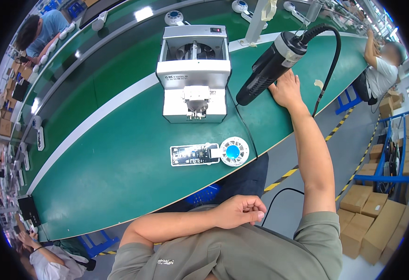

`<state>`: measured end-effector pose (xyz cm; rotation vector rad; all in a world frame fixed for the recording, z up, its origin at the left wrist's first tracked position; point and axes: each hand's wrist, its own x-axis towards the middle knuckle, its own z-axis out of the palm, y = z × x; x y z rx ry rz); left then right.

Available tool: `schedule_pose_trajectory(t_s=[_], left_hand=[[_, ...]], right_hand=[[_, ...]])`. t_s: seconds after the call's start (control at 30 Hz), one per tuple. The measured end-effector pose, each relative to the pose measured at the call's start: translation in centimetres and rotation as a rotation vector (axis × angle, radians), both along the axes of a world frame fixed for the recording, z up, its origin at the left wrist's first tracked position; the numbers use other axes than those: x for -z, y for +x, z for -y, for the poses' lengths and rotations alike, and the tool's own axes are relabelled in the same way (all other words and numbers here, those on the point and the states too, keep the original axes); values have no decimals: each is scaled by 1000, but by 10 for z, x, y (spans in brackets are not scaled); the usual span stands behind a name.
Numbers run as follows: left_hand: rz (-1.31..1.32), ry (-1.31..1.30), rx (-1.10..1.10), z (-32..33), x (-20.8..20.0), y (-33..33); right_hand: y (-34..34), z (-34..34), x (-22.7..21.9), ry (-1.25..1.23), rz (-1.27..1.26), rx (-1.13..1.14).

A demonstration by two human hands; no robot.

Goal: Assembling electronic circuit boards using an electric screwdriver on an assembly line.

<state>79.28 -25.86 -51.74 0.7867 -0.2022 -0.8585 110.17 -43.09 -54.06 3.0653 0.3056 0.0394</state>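
Note:
My left hand (240, 211) is held in front of my belly, off the table, its fingers curled in loosely with nothing visible in them. My right hand (287, 89) lies on the green tabletop with its fingers stretched out, partly hidden behind a hanging black electric screwdriver (272, 65). Whether hand and screwdriver touch, I cannot tell. Near the table's front edge lies a white handheld fan (215, 152); its round head has a blue centre, and its handle shows a bare circuit board. Beyond it stands a white and grey screw feeder (195, 77).
A black cable (339, 49) loops from the screwdriver, and a thin cord (247, 126) runs beside the feeder. Across the table curves a conveyor (97, 88) carrying more white fans. Co-workers sit at left and right. Cardboard boxes (375, 214) stand on the floor at right.

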Motion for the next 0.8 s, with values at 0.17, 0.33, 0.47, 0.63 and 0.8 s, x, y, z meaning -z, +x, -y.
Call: schedule_pose_trajectory(t_s=[0.17, 0.33, 0.47, 0.63, 0.8], left_hand=[[3, -8, -9, 0, 0, 0], [9, -31, -43, -6, -2, 3], [-4, -45, -65, -15, -1, -3], [6, -54, -72, -19, 0, -5], [12, -33, -53, -21, -1, -5]], right_hand=[[8, 5, 0, 137, -54, -9], [9, 21, -12, 274, -23, -1], [-22, 43, -15, 269, 100, 51], [-55, 56, -12, 204, 173, 112], [-68, 49, -2, 30, 75, 125]])
